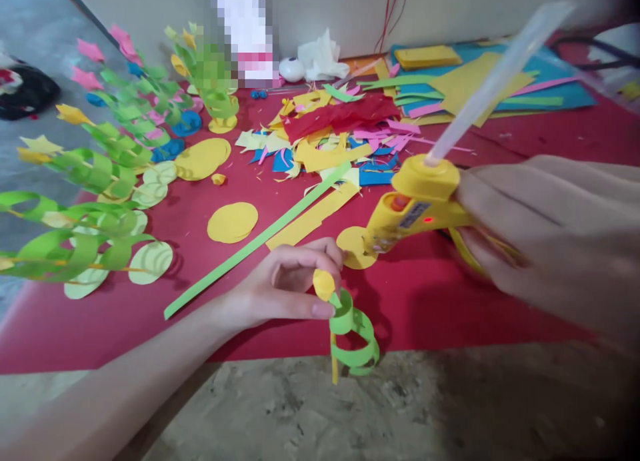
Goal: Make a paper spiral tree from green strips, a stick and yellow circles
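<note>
Between the thumb and fingers of my left hand (pixel 295 284) is a paper flower (pixel 353 331) with a yellow bud on top, a thin yellow stem and a curled green strip. It hangs over the near edge of the red sheet (pixel 400 314). My right hand (pixel 540 228) grips a yellow glue gun (pixel 415 204), its nozzle pointing down and left. A long translucent glue stick (pixel 500 81) sticks out of its back, and a small red light glows on its side. Below the nozzle lies a yellow paper disc (pixel 357 248). A straight green paper strip (pixel 260 238) lies beyond my left wrist.
Finished-looking paper flowers (pixel 115 154) on round bases stand along the left. Yellow discs (pixel 233 222) lie mid-sheet. Coloured paper scraps (pixel 325 134) heap at the back centre. Paper sheets (pixel 550 91) are stacked back right. The grey floor (pixel 300 414) shows in front.
</note>
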The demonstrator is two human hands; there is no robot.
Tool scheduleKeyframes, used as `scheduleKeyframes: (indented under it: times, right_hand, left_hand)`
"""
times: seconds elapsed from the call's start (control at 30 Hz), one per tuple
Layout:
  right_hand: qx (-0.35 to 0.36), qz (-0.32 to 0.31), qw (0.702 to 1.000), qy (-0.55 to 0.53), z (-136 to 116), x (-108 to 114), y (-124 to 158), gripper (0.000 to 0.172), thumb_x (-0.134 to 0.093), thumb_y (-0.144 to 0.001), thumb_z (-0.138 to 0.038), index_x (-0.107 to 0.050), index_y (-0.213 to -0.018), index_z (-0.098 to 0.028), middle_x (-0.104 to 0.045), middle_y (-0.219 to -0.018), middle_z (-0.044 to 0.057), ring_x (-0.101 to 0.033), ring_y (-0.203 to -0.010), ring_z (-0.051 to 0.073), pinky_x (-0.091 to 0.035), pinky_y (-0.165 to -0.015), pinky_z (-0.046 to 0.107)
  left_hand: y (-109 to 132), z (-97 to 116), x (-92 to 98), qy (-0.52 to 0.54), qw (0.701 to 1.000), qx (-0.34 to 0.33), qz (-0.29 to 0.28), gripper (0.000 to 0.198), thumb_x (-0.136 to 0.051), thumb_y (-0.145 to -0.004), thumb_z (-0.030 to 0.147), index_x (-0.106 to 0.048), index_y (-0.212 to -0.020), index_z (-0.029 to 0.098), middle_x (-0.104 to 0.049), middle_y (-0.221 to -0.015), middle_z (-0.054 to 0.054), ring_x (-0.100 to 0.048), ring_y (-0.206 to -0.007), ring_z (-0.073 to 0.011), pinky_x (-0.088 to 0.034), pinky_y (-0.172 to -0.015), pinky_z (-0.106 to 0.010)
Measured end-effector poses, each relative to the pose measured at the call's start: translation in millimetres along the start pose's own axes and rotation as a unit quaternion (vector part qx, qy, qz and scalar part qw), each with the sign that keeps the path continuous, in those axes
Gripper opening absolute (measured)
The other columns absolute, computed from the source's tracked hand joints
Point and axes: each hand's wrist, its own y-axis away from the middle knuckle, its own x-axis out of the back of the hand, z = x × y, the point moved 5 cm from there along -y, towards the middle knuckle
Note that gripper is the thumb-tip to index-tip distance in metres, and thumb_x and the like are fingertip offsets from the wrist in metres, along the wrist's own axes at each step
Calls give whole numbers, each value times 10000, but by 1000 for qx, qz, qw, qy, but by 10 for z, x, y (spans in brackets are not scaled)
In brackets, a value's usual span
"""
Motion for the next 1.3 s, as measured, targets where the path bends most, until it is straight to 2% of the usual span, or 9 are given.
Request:
scheduleKeyframes:
  times: [0.1,0.2,0.37,0.53,0.63,0.77,1.0,1.17,1.3]
  right_hand:
    - [105,-3,991,88,-138,48,-56,449,-281,-850,-339,-388,-1233,-130,-571,-908,98,-519,-797,241,-384,-576,362]
    - [101,32,990,96,-149,111,-88,404,-306,-836,-320,-427,-1178,-143,-596,-913,81,-547,-766,209,-380,-521,322]
    - [-85,49,995,23,227,19,-41,472,-494,-722,-487,-500,-1069,-168,-603,-976,62,-583,-821,207,-382,-493,285]
    - [-284,25,958,-44,854,-268,124,576,-559,-688,-550,-531,-1047,-101,-602,-971,134,-555,-820,226,-389,-642,300]
    - [-357,-26,933,-49,1127,-478,196,518,-523,-719,-551,-555,-957,-92,-600,-874,138,-522,-717,199,-364,-604,299]
    - [-358,-62,930,-59,1240,-722,230,515,-495,-721,-575,-564,-875,-87,-588,-846,145,-507,-718,200,-361,-598,302]
    - [-363,-1,931,16,1072,-600,258,775,-476,-710,-614,-466,-1108,50,-476,-1092,277,-431,-1016,351,-330,-762,423]
    - [-206,146,967,-30,511,-169,168,315,-453,-825,-365,-566,-1005,-132,-553,-1036,116,-449,-965,259,-333,-779,410]
    - [-6,161,969,-186,-122,-141,154,161,-463,-824,-214,-619,-821,-172,-632,-867,27,-488,-831,181,-366,-724,353]
  left_hand:
    - [15,7,2,-11,1000,-5,7,90,-689,-625,187,-633,-693,168,-435,-768,-16,-435,-758,-145,-374,-812,-328]
    - [24,0,-10,-22,1000,-6,2,96,-693,-621,205,-630,-683,169,-420,-755,-13,-425,-741,-143,-388,-782,-323]
    - [21,-49,-9,-33,999,-7,4,111,-696,-606,237,-620,-668,186,-401,-759,-12,-421,-743,-151,-393,-797,-345]
    - [57,17,-9,-56,997,-23,38,157,-706,-578,297,-609,-626,184,-409,-758,-20,-428,-790,-172,-306,-952,-409]
    - [94,195,18,-79,989,-53,110,167,-717,-571,310,-623,-640,191,-450,-811,-27,-447,-869,-180,-319,-959,-345]
    - [76,446,143,-106,951,-77,280,86,-720,-615,192,-661,-674,211,-520,-769,-3,-488,-748,-116,-429,-669,-200]
    - [-144,597,161,-145,908,-154,363,96,-735,-605,144,-657,-626,196,-532,-679,47,-474,-661,-54,-413,-653,-130]
    - [-191,536,100,-182,894,-175,371,106,-729,-602,137,-668,-652,208,-553,-719,35,-489,-737,-88,-416,-705,-178]
    - [-195,465,78,-200,886,-184,375,103,-716,-603,132,-653,-651,199,-518,-722,26,-472,-750,-97,-409,-734,-194]
